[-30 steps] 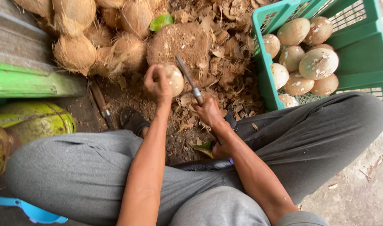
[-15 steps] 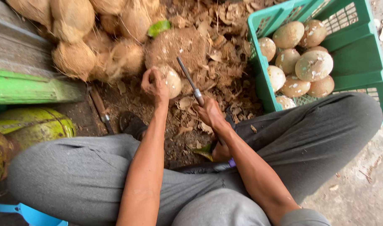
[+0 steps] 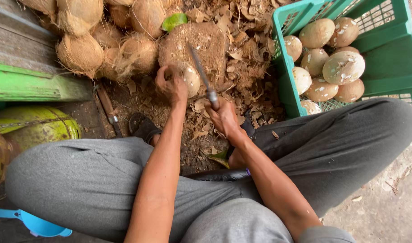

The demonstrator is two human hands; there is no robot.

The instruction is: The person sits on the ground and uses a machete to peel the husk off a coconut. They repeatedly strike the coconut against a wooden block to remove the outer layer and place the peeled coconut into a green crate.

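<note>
Knife (image 3: 200, 69) in right hand (image 3: 224, 116); coconut (image 3: 188, 77) in left hand (image 3: 170, 85); crate (image 3: 284, 85) near.

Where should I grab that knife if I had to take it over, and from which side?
Grip the knife at its handle, low near the right hand, coming from the person's side. The blade points up and away over the peeled coconut held by the left hand.

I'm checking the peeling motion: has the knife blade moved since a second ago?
Cannot tell. The knife in the right hand keeps the same tilt against the wooden block behind it, and the coconut; any shift matches camera movement.
</note>
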